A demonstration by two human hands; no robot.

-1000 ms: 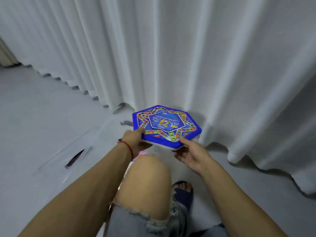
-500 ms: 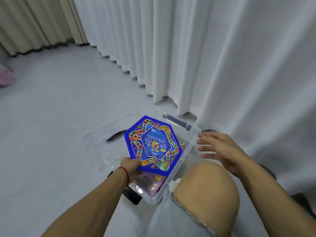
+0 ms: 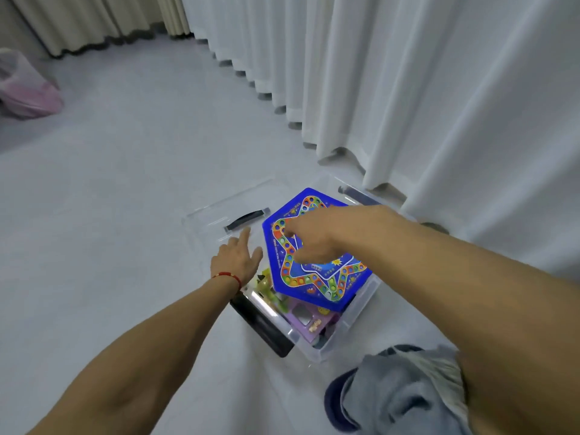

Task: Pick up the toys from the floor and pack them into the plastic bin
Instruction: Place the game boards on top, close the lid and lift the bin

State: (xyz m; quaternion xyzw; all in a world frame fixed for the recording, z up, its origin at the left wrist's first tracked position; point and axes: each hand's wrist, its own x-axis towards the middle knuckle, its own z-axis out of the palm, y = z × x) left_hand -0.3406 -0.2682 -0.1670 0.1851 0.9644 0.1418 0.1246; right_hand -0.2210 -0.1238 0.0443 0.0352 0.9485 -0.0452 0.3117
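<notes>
We have the blue hexagonal game board point(image 3: 317, 262) lying on top of the toys in the clear plastic bin point(image 3: 361, 312), tilted, its near corner riding up over the bin's near rim rather than sitting inside. Our right hand point(image 3: 317, 237) reaches across it with the fingers point(image 3: 292, 229) curled down onto its face; whether they press it or only hover just above we cannot tell, and they hold nothing. Our left hand point(image 3: 237, 259) is spread flat and relaxed just beside the board's left edge, over the left part of the bin, gripping nothing.

To seat the board well, we judge it best to press on its centre with the right hand while the left nudges the left edge, turning the hexagon until its corners clear the bin walls and it drops level. Pushing on one corner alone would likely tip it further. The purple toy point(image 3: 309, 318) and the yellow-green toy point(image 3: 266, 287) beneath may hold it up, so shifting them first could help.

For room: the white curtain point(image 3: 408, 105) hangs close behind the bin's far side, and our knee point(image 3: 401, 387) crowds the near right corner. The floor point(image 3: 125, 199) to the left is open, with the clear lid point(image 3: 219, 211) lying there against the bin. A pink bag point(image 3: 28, 89) sits well apart, far left.
</notes>
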